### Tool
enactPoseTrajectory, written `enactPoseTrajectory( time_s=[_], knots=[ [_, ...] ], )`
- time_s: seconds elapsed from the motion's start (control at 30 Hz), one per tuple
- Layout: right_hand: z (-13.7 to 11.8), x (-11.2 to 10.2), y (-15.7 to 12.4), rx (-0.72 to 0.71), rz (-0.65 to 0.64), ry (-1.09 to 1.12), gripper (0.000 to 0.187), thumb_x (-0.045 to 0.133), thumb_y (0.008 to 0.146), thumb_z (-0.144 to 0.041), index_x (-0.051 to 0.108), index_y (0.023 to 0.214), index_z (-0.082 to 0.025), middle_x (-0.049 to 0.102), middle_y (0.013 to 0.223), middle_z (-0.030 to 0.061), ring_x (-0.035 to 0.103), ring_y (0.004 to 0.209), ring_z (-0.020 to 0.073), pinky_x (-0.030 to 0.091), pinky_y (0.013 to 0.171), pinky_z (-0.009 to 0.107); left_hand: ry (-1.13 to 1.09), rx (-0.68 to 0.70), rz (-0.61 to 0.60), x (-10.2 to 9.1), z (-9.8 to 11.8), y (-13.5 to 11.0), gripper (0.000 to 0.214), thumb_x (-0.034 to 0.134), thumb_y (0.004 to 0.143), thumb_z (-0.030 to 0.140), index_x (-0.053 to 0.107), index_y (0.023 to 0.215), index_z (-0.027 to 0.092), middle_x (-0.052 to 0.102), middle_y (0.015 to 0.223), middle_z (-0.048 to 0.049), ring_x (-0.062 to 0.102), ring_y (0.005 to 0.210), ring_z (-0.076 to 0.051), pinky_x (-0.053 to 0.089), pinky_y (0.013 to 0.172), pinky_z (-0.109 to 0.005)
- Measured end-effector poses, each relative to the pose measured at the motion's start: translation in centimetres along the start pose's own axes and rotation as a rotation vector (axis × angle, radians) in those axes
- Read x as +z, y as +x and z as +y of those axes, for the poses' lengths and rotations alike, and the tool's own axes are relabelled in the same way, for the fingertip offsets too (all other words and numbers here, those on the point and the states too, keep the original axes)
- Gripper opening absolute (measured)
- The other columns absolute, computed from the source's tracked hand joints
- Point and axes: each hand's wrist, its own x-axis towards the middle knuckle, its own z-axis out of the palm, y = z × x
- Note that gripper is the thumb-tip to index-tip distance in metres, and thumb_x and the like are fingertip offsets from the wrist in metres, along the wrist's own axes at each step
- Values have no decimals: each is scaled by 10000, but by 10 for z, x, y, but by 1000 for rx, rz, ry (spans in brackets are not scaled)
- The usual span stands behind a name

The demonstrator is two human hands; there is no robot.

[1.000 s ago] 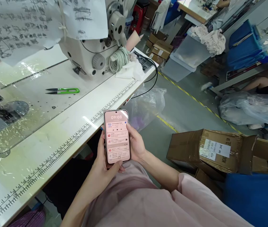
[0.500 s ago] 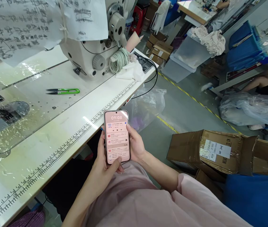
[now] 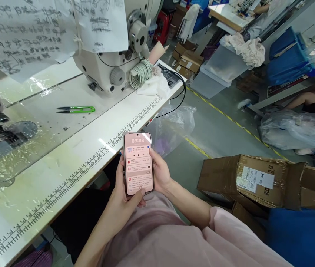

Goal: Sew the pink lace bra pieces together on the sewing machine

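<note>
A smartphone with a lit pink lock screen reading 09:08 is held upright above my lap, just off the table's front edge. My left hand wraps its left side and lower end, the thumb lying over the bottom of the screen. Around the right edge closes my right hand, its thumb near the upper right side. The fingers behind the phone are mostly hidden. On the sewing table lie green-handled thread snips, apart from both hands.
A sewing machine with handwritten sheets tied on stands behind the snips. A coil of pale green cord rests beside it. Right of me are a cardboard box and a blue cover. Grey plastic bins stand farther back.
The view has shifted slightly, so everything appears a little lower and to the right. Both hands keep their hold on the smartphone, and its screen looks nearly the same.
</note>
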Motion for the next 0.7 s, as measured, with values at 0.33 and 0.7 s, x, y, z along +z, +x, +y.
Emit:
enactPoseTrajectory(
  time_s=[0.33,0.7],
  knots=[
    [-1,5,-1,-26,40,-17,446,552,837,-539,674,1060,-173,736,1001,84,656,1057,267,495,973,438,-1,-34,73,7,9,-4,1025,681,816,354,-75,1506,396,464,1370,-134,663,793,-180,601,683,-394],
    [-1,2,0,1,14,-28,486,551,822,-568,669,1083,-175,730,1014,87,647,1073,267,500,961,432,0,-24,70,8,9,-4,1014,681,816,367,-54,1514,375,558,1232,-108,638,686,-151,596,688,-414]
  ],
)
